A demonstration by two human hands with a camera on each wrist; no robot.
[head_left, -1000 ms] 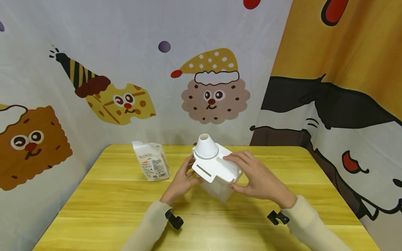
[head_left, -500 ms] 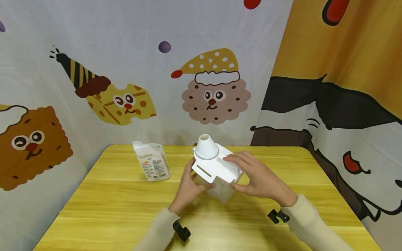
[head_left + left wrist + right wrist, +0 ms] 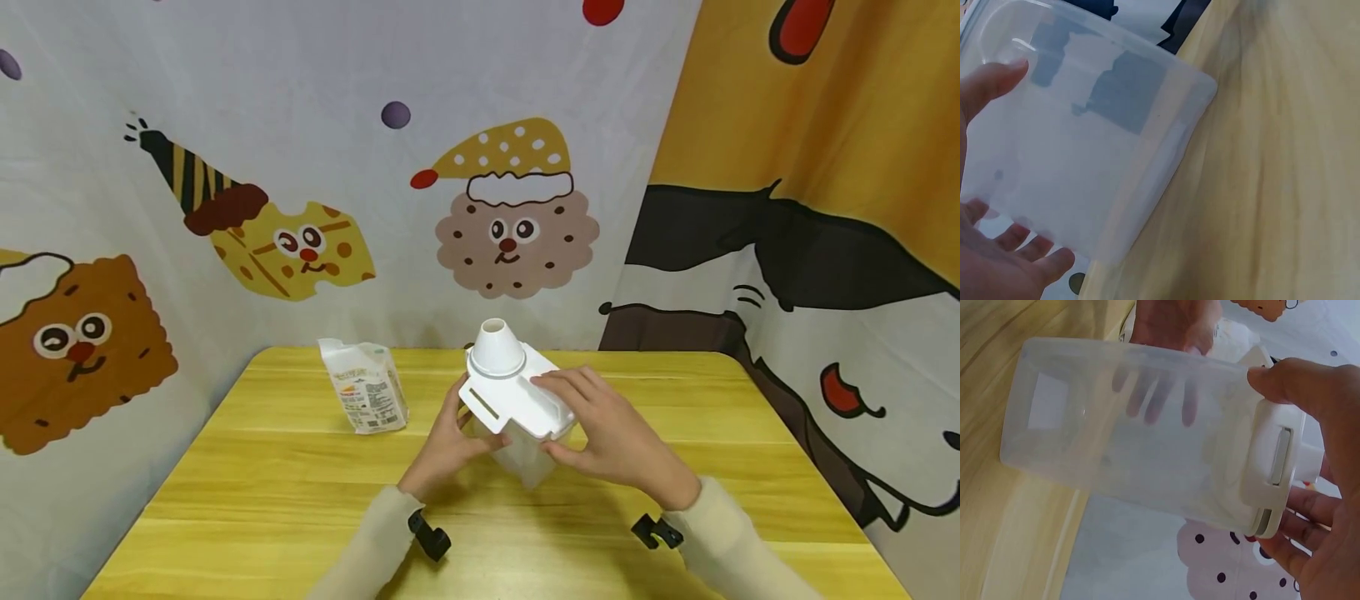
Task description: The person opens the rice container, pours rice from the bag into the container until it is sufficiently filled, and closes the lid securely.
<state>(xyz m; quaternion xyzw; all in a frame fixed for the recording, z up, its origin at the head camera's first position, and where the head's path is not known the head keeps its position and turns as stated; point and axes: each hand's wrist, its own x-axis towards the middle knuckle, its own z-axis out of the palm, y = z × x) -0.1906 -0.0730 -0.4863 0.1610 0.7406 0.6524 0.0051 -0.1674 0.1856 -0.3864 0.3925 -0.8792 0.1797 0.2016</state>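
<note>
A translucent plastic storage container (image 3: 1147,437) with a white lid (image 3: 513,400) stands tilted over the table's middle. On the lid a white cone-shaped piece (image 3: 498,348) points upward. My left hand (image 3: 448,446) holds the container's body from the left, thumb on the near side; in the left wrist view its fingers (image 3: 1038,247) lie along the opposite side. With my right hand (image 3: 611,429) I grip the lid's right end, thumb at the near edge and fingers on top. Through the clear wall in the right wrist view, the left fingers (image 3: 1154,400) show dimly. The container appears to hold nothing.
A white printed paper package (image 3: 365,387) stands upright at the left of the wooden table (image 3: 262,500). Behind the table's far edge hangs a cloth (image 3: 300,83) with cartoon figures. Both wrists carry black camera mounts (image 3: 430,535).
My left hand has shifted right and its thumb now lies farther along the container's near side. The container and right hand have moved only slightly.
</note>
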